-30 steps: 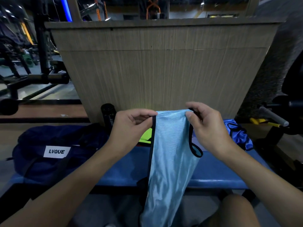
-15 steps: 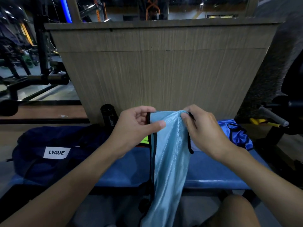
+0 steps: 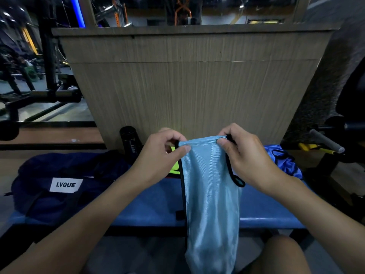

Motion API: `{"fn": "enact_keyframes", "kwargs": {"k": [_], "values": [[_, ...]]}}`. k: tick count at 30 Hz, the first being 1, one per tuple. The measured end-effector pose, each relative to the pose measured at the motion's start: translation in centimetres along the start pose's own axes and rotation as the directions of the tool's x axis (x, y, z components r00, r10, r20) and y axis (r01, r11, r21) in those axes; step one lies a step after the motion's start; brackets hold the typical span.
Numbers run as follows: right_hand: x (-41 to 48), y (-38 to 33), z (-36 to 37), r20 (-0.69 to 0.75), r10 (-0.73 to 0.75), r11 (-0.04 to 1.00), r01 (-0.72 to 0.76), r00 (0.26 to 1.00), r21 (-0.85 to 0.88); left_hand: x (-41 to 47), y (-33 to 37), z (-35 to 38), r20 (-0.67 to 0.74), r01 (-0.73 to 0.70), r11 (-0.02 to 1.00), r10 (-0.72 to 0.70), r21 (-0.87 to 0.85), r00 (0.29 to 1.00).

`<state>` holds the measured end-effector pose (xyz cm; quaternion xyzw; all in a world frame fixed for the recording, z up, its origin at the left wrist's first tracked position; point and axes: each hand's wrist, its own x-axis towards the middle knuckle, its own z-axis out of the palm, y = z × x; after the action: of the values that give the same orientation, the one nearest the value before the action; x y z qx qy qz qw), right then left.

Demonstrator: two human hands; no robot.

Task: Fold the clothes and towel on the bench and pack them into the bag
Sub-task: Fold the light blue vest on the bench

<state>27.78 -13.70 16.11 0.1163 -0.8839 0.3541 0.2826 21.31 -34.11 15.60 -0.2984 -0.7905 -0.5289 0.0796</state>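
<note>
In the middle of the frame both hands hold up a light blue garment [image 3: 209,194] with black trim; the left hand [image 3: 158,157] pinches its top left corner between thumb and fingers, and the right hand [image 3: 245,157] pinches the top right corner. The cloth hangs straight down past the front edge of the blue bench [image 3: 154,206] toward the bottom of the frame. At lower left a navy bag [image 3: 65,182] with a white "LVQUE" label sits on the bench. A darker blue garment [image 3: 284,161] lies crumpled at right, a neon yellow piece [image 3: 174,168] peeks out behind the left hand, and a black bottle [image 3: 130,143] stands against the wooden panel [image 3: 197,86].
</note>
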Motion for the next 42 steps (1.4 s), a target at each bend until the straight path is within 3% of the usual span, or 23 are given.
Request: {"fn": "enact_keyframes", "kwargs": {"k": [4,8,11,17,20,23,31,34,42], "values": [[0.1,0.1,-0.3,-0.004,0.018,1.0,-0.018,1.0,-0.004,0.2,0.0,-0.1,0.092,0.04,0.981,-0.023,-0.188,0.996],[0.3,0.3,-0.6,-0.019,0.01,0.999,-0.011,1.0,-0.05,0.6,0.6,0.3,-0.008,0.012,0.953,-0.015,-0.304,1.0],[0.3,0.8,-0.9,0.012,0.009,0.991,-0.007,1.0,-0.136,1.1,1.4,0.4,0.013,-0.01,0.968,0.013,-0.249,1.0],[1.6,-0.1,-1.5,0.256,-0.047,0.981,0.093,0.965,-0.171,1.3,2.5,0.9,0.138,-0.057,0.993,0.072,-0.107,0.988],[2.0,-0.5,-0.6,0.207,-0.165,0.961,0.205,0.964,-0.188,0.9,2.4,0.6,0.123,-0.066,0.991,0.08,-0.114,0.989],[2.1,-0.8,0.1,0.177,-0.162,0.978,0.181,0.971,-0.099,0.5,1.4,0.6,0.08,-0.017,0.967,0.039,-0.256,0.996],[2.0,-2.0,0.4,0.168,-0.188,0.97,0.209,0.968,-0.124,-1.9,-2.1,2.9,0.244,0.225,0.884,-0.132,-0.409,0.961],[1.9,-1.6,-0.1,0.168,-0.182,0.964,0.21,0.969,-0.166,-2.0,-2.6,3.8,0.249,0.234,0.849,-0.126,-0.474,0.96],[2.1,-0.5,-1.9,-0.079,-0.133,0.986,0.123,0.988,-0.116,-2.2,-3.8,5.3,0.308,0.28,0.839,-0.142,-0.467,0.941]]}}
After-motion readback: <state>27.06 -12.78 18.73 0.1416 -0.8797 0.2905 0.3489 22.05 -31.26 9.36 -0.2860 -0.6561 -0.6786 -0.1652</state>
